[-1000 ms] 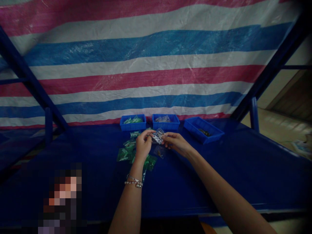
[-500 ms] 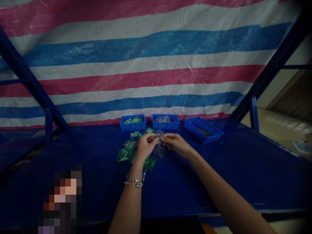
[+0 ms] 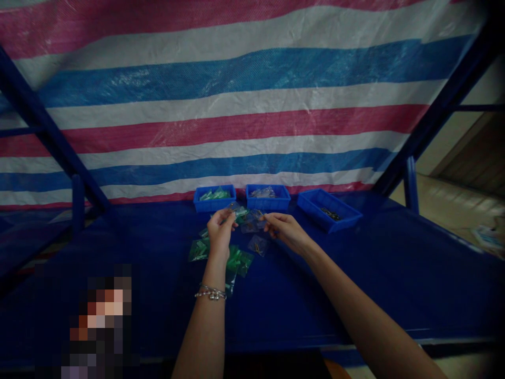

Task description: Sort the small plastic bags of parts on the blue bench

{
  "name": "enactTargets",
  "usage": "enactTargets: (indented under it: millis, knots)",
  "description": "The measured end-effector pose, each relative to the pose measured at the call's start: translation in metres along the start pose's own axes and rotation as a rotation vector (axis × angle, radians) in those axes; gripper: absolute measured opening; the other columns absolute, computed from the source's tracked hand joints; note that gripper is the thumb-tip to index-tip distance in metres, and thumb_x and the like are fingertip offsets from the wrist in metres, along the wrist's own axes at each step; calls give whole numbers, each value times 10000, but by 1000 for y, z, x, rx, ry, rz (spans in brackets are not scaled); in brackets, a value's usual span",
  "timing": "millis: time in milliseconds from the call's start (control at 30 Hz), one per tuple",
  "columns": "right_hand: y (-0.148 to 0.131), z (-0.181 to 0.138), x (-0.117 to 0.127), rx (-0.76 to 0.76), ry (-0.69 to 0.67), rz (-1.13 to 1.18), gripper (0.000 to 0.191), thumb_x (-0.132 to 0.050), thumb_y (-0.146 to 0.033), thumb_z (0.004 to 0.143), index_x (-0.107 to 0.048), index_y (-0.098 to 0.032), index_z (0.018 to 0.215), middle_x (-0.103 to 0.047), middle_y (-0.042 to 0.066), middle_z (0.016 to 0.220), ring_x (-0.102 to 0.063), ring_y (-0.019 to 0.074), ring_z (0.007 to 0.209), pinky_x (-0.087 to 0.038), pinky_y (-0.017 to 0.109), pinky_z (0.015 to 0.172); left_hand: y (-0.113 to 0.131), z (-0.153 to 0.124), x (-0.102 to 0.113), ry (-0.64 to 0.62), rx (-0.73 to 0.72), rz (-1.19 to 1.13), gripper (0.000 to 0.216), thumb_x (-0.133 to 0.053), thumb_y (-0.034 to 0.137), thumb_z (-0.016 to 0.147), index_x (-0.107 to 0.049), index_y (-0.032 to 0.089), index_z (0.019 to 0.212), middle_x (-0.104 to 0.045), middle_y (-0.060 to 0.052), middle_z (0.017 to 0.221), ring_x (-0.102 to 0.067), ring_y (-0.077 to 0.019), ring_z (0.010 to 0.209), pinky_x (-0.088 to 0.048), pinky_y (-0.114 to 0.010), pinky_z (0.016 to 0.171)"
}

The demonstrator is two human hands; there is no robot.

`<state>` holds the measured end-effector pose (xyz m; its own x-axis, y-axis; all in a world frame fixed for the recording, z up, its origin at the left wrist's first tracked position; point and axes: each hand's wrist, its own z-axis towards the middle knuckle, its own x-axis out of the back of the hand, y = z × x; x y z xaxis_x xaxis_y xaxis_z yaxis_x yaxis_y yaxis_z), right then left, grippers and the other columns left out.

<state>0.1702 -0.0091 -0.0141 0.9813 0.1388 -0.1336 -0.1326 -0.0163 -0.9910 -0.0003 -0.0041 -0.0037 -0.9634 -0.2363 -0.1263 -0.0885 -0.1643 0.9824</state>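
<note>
While the light is dim, the left hand (image 3: 221,229) shows thumb and fingers drawn together, seemingly pinched on a small piece (image 3: 232,206) that pokes out past their tips (too small to tell what it is). The right hand (image 3: 286,230) has its thumb and forefinger closed on the near edge of a clear bag (image 3: 257,215), which sits between the two hands, over the middle of the table (image 3: 307,295). Whether the clear film just below it is part of the same bag or another one, I cannot tell.

The bag looks light, thin and limp; it would likely crease, slide against its neighbours and cling to itself, so a corner or the mouth edge seems the best hold. The small piece is probably stiff and easily dropped, best taken across its middle.

Nearer the person lies a flat packet (image 3: 258,246) with slim brassy bits inside, and green bags (image 3: 200,249) spread about the left hand. Three blue trays (image 3: 268,203) stand beyond.
</note>
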Motion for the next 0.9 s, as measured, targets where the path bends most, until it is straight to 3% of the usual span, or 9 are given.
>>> enactTargets:
  millis: [233,433,600,767,900]
  knots:
    - [-3,-3,-3,-151,-167,64,486,-495,-599,732,-634,-133,747,-621,60,604,-494,91,459,-334,222,442,-8,-3,-8,-313,-221,216,80,-593,188,671,-610,131,724,-617,-42,757,-550,-110,632,-428,-216,582]
    - [-6,-5,-4,-159,-226,110,310,-662,-434,672,-638,-131,737,-629,43,613,-498,74,443,-330,201,427,-4,-9,-10,-336,-376,376,86,-571,112,666,-645,142,698,-570,-48,827,-529,-96,642,-421,-206,571]
    - [-6,-6,0,-110,-304,176,241,-721,-352,613,-630,-143,694,-597,-5,574,-488,60,433,-330,195,431,17,-25,-9,-397,-454,503,153,-528,87,698,-661,162,719,-546,-51,843,-535,-107,693,-408,-192,533]
    - [-4,-2,1,-104,-237,176,244,-733,-348,593,-623,-139,655,-590,-8,548,-490,65,427,-327,198,422,46,-89,21,-76,-617,590,241,-458,63,750,-617,181,888,-551,-47,895,-536,-117,768,-449,-226,636]
    - [0,1,1,-96,-149,188,240,-735,-342,588,-636,-139,671,-614,4,587,-502,67,437,-332,208,427,42,-153,77,266,-616,645,135,-543,153,741,-582,184,867,-553,-29,863,-537,-123,755,-453,-228,634]
